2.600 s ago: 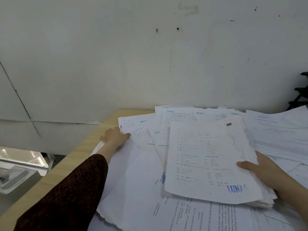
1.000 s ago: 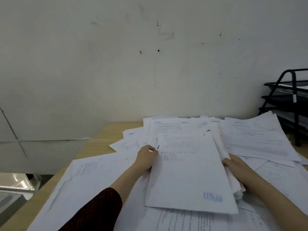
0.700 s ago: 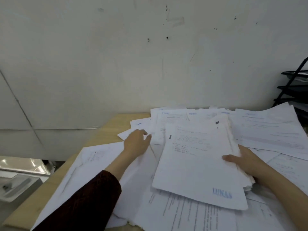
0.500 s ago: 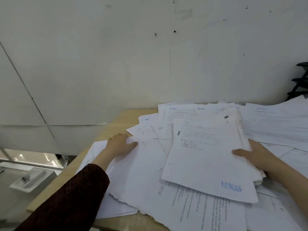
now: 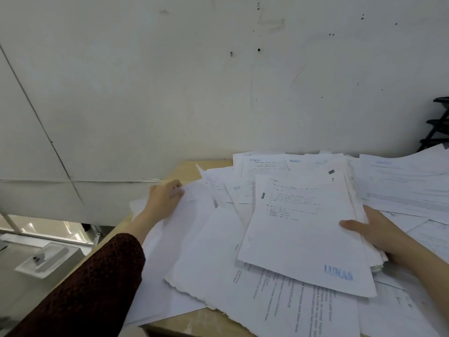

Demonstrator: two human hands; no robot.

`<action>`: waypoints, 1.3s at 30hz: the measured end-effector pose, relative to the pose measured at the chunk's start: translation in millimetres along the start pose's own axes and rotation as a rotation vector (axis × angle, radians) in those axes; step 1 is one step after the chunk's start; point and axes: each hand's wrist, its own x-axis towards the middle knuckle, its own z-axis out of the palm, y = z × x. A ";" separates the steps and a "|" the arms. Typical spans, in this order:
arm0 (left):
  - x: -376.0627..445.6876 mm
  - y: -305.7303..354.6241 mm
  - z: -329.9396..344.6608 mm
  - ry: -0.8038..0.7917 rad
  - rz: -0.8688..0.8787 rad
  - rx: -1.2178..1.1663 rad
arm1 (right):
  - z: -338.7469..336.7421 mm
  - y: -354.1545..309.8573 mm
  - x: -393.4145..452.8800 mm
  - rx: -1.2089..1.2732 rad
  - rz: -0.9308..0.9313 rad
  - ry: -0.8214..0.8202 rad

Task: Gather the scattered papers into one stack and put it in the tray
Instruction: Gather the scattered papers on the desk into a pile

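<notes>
White paper stack (image 5: 303, 229) mid-bench (image 5: 187, 170), right hand (image 5: 371, 229) grip closed round its right edge. Left hand (image 5: 165, 198) flat, fingers loose on loose sheets (image 5: 194, 227) far left. Black tray (image 5: 437, 127) far right.

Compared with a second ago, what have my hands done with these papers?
The left hand let go of the stack's top left corner and moved out left to a loose sheet near the table edge, where it now rests. The right hand keeps gripping the stack's right edge, and the stack stays on the scattered papers.
</notes>
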 end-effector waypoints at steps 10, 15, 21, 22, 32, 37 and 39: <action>32.5 77.2 -126.7 0.323 0.525 0.136 | 1.2 -2.0 -5.0 0.009 -0.019 -0.018; 47.9 145.2 -177.6 0.313 0.706 0.128 | 0.2 2.0 -3.8 0.019 -0.007 -0.018; 63.3 216.2 -187.6 0.129 0.732 -0.062 | 1.1 4.4 -0.8 0.024 -0.011 -0.016; 64.6 224.1 -176.6 0.092 0.720 -0.090 | 2.3 3.5 -1.1 0.029 -0.012 -0.011; 42.3 259.6 18.0 -0.305 0.573 -0.304 | 1.7 4.7 1.3 0.091 -0.032 0.030; 47.3 272.0 67.9 -0.305 0.469 -0.446 | 0.8 2.4 5.6 0.169 -0.109 -0.035; 50.3 274.6 80.3 -0.230 0.475 -0.385 | -1.3 5.4 7.9 0.104 -0.105 -0.045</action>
